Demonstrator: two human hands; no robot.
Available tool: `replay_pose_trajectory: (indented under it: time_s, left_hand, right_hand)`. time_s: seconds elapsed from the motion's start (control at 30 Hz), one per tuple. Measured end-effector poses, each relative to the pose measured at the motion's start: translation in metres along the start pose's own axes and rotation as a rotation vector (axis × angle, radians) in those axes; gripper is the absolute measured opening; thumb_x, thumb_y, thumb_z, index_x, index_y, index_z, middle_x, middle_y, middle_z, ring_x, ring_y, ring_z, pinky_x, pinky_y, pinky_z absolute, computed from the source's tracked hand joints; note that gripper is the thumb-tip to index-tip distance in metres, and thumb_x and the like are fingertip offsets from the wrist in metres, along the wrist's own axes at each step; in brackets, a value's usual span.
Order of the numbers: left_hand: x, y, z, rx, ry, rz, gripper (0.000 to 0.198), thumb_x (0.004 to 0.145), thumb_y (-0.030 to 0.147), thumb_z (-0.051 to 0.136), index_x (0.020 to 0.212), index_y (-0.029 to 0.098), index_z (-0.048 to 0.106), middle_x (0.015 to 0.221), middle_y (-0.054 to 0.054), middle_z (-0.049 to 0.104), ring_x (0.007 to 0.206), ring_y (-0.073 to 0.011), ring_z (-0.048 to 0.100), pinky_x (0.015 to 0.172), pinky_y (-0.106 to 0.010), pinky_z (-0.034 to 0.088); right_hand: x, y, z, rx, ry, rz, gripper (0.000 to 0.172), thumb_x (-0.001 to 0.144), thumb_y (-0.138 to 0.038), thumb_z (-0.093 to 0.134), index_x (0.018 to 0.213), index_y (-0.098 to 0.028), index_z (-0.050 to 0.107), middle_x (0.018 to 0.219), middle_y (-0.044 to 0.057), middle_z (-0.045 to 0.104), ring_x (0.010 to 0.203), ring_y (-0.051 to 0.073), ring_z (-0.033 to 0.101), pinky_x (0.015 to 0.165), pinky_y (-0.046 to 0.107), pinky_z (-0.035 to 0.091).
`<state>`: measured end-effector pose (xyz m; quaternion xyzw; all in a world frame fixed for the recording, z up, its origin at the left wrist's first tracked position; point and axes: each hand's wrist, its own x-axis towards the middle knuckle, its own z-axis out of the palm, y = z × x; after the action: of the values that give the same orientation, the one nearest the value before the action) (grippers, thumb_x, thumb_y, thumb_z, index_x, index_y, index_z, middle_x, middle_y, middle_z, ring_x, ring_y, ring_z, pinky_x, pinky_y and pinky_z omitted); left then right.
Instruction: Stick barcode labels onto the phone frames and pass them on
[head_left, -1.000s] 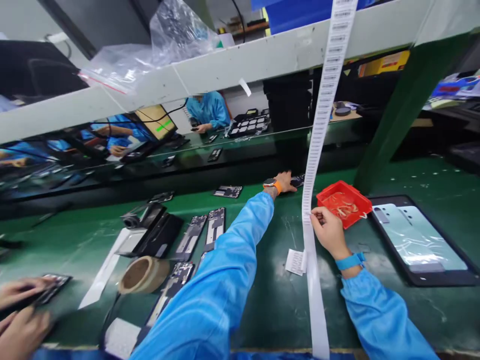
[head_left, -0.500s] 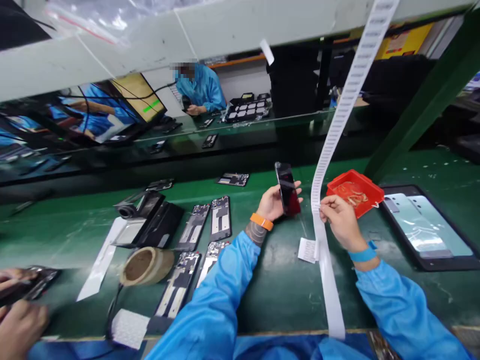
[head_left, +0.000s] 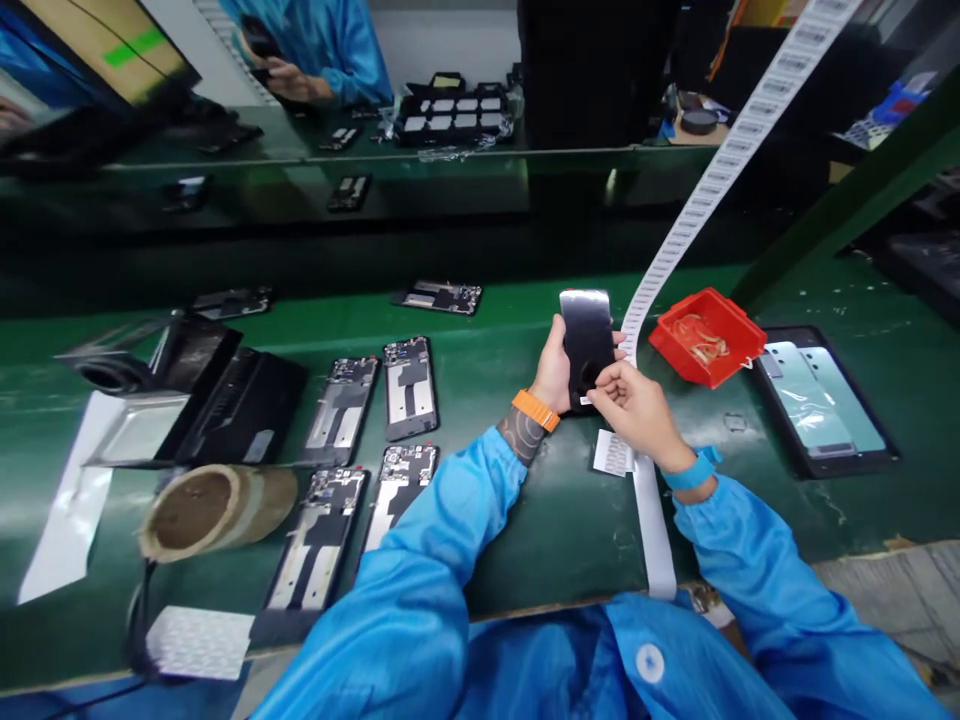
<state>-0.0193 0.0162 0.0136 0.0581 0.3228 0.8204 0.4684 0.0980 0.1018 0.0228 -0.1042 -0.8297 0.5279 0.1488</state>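
Observation:
My left hand is closed around a dark smartphone, its glossy face turned up toward me. At the phone's lower end, the fingers of my right hand pinch a small white label. Whether the label is stuck down I cannot tell. Behind my right hand a long strip of barcode labels hangs from above down to the bench and runs to its front edge. A small white printed sheet lies just below the phone.
Several opened phones lie on the green bench to the left, beside a brown cardboard roll and a black device. A red tray of rubber bands and a black tray with pale phone panels stand right. A co-worker sits opposite.
My right hand has moved left from the label strip to the phone's lower end, with a small label in its fingers. The phone has turned its face more toward me. The view has tilted down.

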Motion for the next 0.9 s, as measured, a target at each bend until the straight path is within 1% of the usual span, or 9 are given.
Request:
replay_pose_trajectory:
  time_s: [0.13, 0.27, 0.4, 0.5, 0.6, 0.77, 0.9]
  left_hand:
    - [0.008, 0.003, 0.006, 0.048, -0.004, 0.012, 0.084, 0.096, 0.076, 0.017, 0.123, 0.013, 0.066, 0.118, -0.016, 0.072, 0.105, -0.0284, 0.07, 0.092, -0.04, 0.056]
    - [0.013, -0.001, 0.015, 0.031, -0.009, 0.041, 0.085, 0.097, 0.075, 0.014, 0.125, 0.013, 0.065, 0.116, -0.015, 0.072, 0.105, -0.0287, 0.07, 0.091, -0.04, 0.057]
    - [0.013, -0.008, 0.017, 0.038, -0.012, 0.048, 0.088, 0.095, 0.078, 0.016, 0.126, 0.012, 0.066, 0.112, -0.016, 0.074, 0.106, -0.0299, 0.07, 0.09, -0.041, 0.057]
    - [0.012, -0.01, 0.016, 0.054, -0.032, 0.042, 0.088, 0.095, 0.078, 0.016, 0.126, 0.012, 0.066, 0.109, -0.016, 0.074, 0.106, -0.0304, 0.07, 0.089, -0.041, 0.058]
    - [0.012, -0.01, 0.016, 0.075, -0.04, 0.034, 0.089, 0.095, 0.078, 0.014, 0.124, 0.013, 0.067, 0.108, -0.015, 0.074, 0.107, -0.03, 0.07, 0.088, -0.039, 0.058]
    - [0.011, -0.011, 0.02, 0.095, -0.002, 0.052, 0.088, 0.093, 0.081, 0.017, 0.12, 0.015, 0.069, 0.11, -0.015, 0.074, 0.104, -0.0293, 0.07, 0.087, -0.04, 0.058]
    - [0.009, -0.012, 0.022, 0.102, 0.042, 0.027, 0.09, 0.09, 0.084, 0.019, 0.118, 0.015, 0.069, 0.105, -0.015, 0.074, 0.099, -0.0286, 0.07, 0.084, -0.04, 0.058]
  right_hand:
    - [0.0, 0.002, -0.006, -0.023, 0.022, -0.017, 0.014, 0.085, -0.034, 0.064, 0.087, -0.022, 0.056, 0.072, 0.0, 0.065, 0.064, 0.016, 0.063, 0.061, 0.028, 0.049]
    - [-0.001, 0.003, -0.015, -0.05, 0.055, -0.04, 0.015, 0.085, -0.034, 0.065, 0.087, -0.022, 0.057, 0.073, 0.0, 0.065, 0.063, 0.015, 0.062, 0.06, 0.027, 0.048]
    - [-0.002, 0.004, -0.022, -0.074, 0.012, -0.062, 0.014, 0.086, -0.034, 0.063, 0.087, -0.022, 0.056, 0.072, -0.001, 0.064, 0.062, 0.014, 0.061, 0.06, 0.027, 0.048]
    - [-0.003, 0.005, -0.022, -0.118, -0.028, -0.081, 0.013, 0.087, -0.034, 0.062, 0.086, -0.022, 0.055, 0.072, -0.001, 0.064, 0.062, 0.014, 0.061, 0.061, 0.027, 0.049]
    - [-0.004, 0.006, -0.022, -0.144, -0.039, -0.083, 0.012, 0.088, -0.034, 0.061, 0.087, -0.023, 0.055, 0.072, -0.001, 0.065, 0.061, 0.013, 0.06, 0.061, 0.026, 0.048]
    - [-0.005, 0.003, -0.021, -0.149, -0.042, -0.081, 0.012, 0.089, -0.034, 0.061, 0.087, -0.023, 0.055, 0.071, -0.002, 0.064, 0.058, 0.013, 0.058, 0.059, 0.026, 0.047]
    - [-0.005, 0.001, -0.017, -0.258, -0.025, -0.094, 0.009, 0.088, -0.032, 0.059, 0.087, -0.024, 0.056, 0.069, -0.002, 0.062, 0.058, 0.014, 0.057, 0.061, 0.027, 0.046]
